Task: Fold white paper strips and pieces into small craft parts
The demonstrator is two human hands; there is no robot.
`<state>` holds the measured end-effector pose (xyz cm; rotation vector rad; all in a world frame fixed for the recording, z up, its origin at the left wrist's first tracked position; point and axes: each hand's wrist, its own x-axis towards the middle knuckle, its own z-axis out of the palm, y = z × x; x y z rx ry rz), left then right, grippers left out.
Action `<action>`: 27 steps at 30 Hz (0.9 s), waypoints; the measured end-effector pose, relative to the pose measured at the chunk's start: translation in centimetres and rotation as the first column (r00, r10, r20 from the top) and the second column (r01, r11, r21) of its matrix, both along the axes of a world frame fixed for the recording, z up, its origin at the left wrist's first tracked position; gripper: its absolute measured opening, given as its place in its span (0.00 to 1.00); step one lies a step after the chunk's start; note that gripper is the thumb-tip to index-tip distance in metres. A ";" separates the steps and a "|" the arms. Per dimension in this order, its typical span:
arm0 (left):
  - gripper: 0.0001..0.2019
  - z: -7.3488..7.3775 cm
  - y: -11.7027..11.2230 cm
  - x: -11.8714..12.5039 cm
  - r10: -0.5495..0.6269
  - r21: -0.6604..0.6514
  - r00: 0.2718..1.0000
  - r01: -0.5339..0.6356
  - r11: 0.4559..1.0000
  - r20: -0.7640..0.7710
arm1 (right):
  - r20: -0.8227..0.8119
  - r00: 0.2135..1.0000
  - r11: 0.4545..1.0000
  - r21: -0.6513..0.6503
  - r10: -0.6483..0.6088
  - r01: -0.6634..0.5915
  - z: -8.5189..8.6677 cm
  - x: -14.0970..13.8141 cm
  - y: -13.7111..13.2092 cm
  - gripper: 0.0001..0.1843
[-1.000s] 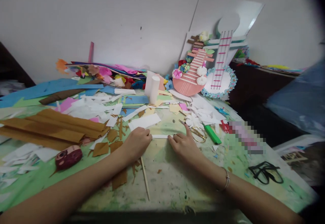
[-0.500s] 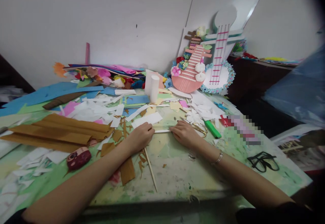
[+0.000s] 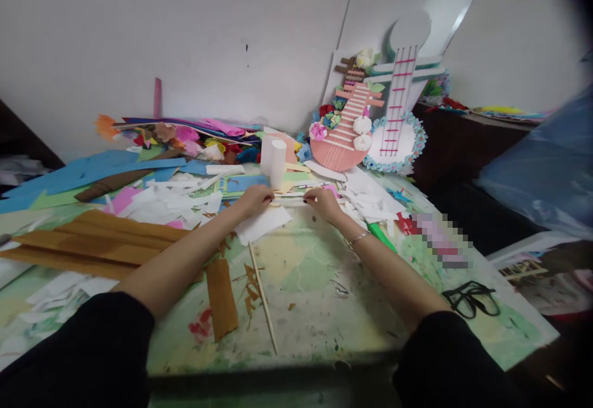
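Note:
My left hand (image 3: 254, 199) and my right hand (image 3: 323, 202) reach far across the paint-stained table (image 3: 315, 297). Both have their fingers curled down on a thin white paper strip (image 3: 288, 196) that runs between them. The left hand grips one end, the right hand the other. A white paper sheet (image 3: 262, 223) lies just below the left hand. A white paper cylinder (image 3: 277, 163) stands upright right behind the strip. A silver bracelet sits on my right wrist.
Folded brown paper (image 3: 102, 238) lies at left, with a brown strip (image 3: 221, 297) and a wooden skewer (image 3: 262, 297) nearer me. Coloured paper scraps (image 3: 185, 139) pile at the back. A pink paper guitar model (image 3: 345, 130) leans on the wall. A green marker (image 3: 382, 238) and black glasses (image 3: 470, 300) lie at right.
Both hands have moved away from me, from the table's middle to the far scraps by the white cylinder, carrying the white strip. The scissors near the right hand are now hidden.

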<state>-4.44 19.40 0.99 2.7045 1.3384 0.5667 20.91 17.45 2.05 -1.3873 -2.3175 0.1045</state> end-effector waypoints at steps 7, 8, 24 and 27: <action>0.15 -2.0 2.2 0.4 -0.030 -0.001 0.998 0.030 1.000 -0.058 | 0.018 0.996 0.996 0.008 -0.086 0.086 -1.7 -0.1 2.9 0.11; 0.15 -2.0 2.6 0.4 -0.030 -0.001 0.997 0.030 1.000 -0.071 | 0.020 0.995 0.995 0.013 -0.096 0.096 -1.9 -0.1 3.2 0.11; 0.12 -1.1 0.8 0.4 -0.069 0.259 0.968 0.132 0.957 -0.241 | 0.164 0.986 0.988 0.150 0.011 -0.035 -2.7 0.0 3.8 0.15; 0.12 -0.9 0.3 0.4 -0.070 0.290 0.958 0.153 0.945 -0.278 | 0.225 0.973 0.984 0.158 0.042 -0.079 -2.5 0.0 3.3 0.15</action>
